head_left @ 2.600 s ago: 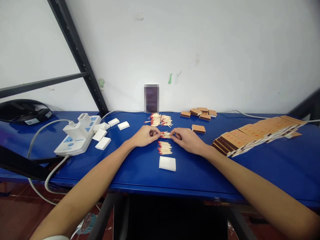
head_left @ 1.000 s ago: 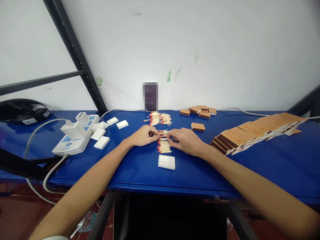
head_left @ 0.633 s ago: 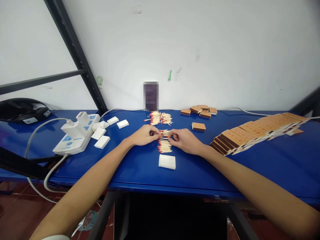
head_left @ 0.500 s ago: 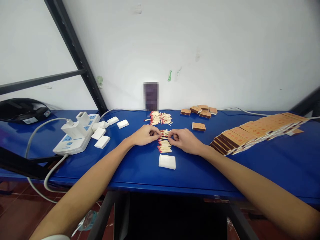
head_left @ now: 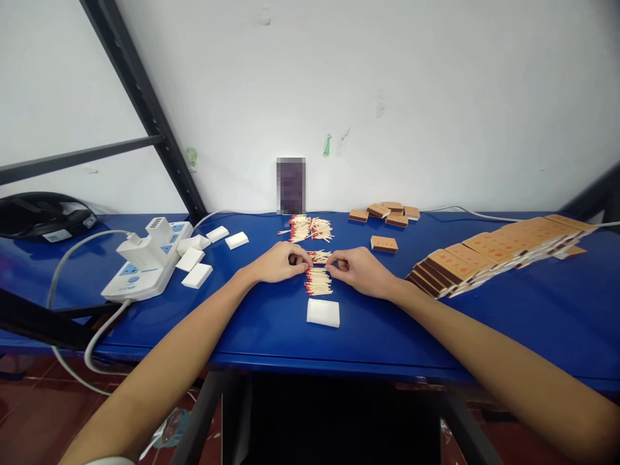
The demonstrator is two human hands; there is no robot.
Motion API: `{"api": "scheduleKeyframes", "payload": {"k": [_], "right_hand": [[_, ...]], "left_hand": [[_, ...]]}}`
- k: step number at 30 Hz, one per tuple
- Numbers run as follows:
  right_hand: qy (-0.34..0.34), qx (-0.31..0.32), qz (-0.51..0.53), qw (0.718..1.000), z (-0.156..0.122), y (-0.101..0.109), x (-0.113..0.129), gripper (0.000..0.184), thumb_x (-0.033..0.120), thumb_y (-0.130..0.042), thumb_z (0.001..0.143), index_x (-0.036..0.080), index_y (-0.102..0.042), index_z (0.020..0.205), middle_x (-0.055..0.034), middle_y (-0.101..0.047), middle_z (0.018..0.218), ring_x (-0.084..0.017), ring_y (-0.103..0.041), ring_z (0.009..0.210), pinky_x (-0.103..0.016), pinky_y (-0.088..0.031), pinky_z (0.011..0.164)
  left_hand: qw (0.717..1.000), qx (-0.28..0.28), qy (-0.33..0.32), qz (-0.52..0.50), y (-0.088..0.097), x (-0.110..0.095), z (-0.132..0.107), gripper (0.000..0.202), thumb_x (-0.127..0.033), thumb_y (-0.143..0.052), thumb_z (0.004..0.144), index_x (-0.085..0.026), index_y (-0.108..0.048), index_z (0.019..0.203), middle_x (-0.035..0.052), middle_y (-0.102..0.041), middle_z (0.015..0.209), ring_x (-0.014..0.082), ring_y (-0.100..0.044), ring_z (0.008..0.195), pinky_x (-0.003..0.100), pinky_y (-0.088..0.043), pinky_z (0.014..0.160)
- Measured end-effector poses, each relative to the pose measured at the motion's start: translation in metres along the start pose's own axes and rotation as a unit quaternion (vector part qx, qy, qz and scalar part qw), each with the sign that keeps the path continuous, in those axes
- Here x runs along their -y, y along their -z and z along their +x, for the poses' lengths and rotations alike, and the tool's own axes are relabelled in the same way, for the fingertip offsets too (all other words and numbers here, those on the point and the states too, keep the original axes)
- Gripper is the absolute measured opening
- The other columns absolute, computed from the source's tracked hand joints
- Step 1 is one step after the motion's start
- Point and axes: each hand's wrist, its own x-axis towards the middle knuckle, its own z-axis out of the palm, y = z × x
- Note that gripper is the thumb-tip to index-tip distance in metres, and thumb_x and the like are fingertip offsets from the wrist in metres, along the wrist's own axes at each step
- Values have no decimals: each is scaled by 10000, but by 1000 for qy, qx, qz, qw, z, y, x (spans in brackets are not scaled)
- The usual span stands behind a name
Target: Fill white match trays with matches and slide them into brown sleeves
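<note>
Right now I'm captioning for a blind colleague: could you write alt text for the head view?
A person's left hand and right hand flank red-tipped matches on a blue table. A white rectangular piece lies nearer the viewer; orange-brown boxes sit at right, a power strip at left.

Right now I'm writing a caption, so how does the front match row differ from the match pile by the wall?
The row is one flat band, sticks roughly side by side; the pile is heaped in two clumps, many sticks crossing. The row lies nearer the camera, the pile near the wall. Both are pale, red-tipped matches.
</note>
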Motion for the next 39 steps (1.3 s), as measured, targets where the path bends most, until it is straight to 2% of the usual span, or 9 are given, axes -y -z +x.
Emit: {"api": "scheduleKeyframes", "payload": {"k": [5, 11, 18, 22, 26, 29, 33, 35, 39], "right_hand": [[7, -30, -33, 999, 2, 2, -6, 169, 290, -530, 856, 183, -656, 894, 29, -532, 593, -105, -432, 527, -239, -264, 541], [9, -10, -55, 998, 3, 4, -6, 135, 269, -532, 861, 190, -641, 858, 27, -519, 610, -111, -441, 554, -240, -267, 547], [7, -2, -77, 997, 3, 5, -2, 142, 267, -474, 906, 192, -592, 882, 4, -557, 700, -123, -472, 609, -238, -290, 571], [18, -5, -85, 996, 1, 5, -1, 145, 262, -446, 924, 189, -570, 914, -9, -571, 737, -130, -483, 630, -244, -302, 590], [19, -3, -58, 998, 0, 5, 7, 168, 298, -428, 937, 195, -556, 899, 1, -561, 702, -130, -474, 608, -245, -295, 579], [18, 18, -25, 999, 0, 3, 13, 216, 342, -414, 945, 203, -559, 868, 15, -541, 644, -127, -457, 568, -244, -274, 550], [15, 0, -22, 1000, 2, 1, 11, 256, 333, -372, 963, 197, -582, 911, 3, -551, 655, -132, -463, 580, -250, -265, 561], [4, -15, -38, 999, 2, 2, 8, 223, 315, -398, 951, 196, -586, 938, -1, -555, 674, -132, -462, 587, -250, -265, 566], [-11, -4, -57, 998, 2, 4, 3, 169, 314, -470, 912, 200, -596, 914, 9, -536, 661, -127, -453, 584, -241, -259, 555]], "left_hand": [[1000, 14, -2, 5, 0, -1, 0, 205, -238, -563, 804, -162, -733, 890, 19, -642, 747, 113, -505, 648, 224, -385, 608], [1000, 24, -8, 7, 2, -5, -2, 201, -234, -572, 807, -169, -741, 895, 35, -662, 826, 129, -551, 727, 233, -407, 674], [999, 41, -14, -1, 4, -4, -2, 203, -227, -576, 800, -173, -745, 898, 31, -641, 796, 118, -532, 695, 228, -401, 663], [1000, 21, -6, -8, 3, -5, -2, 213, -192, -559, 786, -163, -742, 892, 25, -631, 788, 111, -513, 674, 225, -387, 638], [999, -23, 17, -45, 2, -3, -2, 195, -211, -547, 788, -137, -709, 867, -14, -559, 633, 98, -451, 581, 220, -353, 574], [998, -32, 18, -54, 2, -3, -2, 185, -211, -545, 784, -134, -692, 867, -30, -529, 598, 95, -441, 564, 216, -347, 566], [999, -14, 18, -27, 1, -5, -1, 225, -189, -531, 782, -134, -716, 897, -11, -569, 641, 99, -455, 583, 218, -355, 577], [1000, -5, 16, -8, 1, -7, -1, 239, -173, -527, 777, -135, -728, 902, 5, -603, 688, 104, -476, 609, 222, -364, 592], [1000, 2, 13, 16, 1, -9, -1, 251, -164, -530, 777, -151, -741, 911, 20, -627, 756, 114, -505, 653, 226, -379, 619]]}}
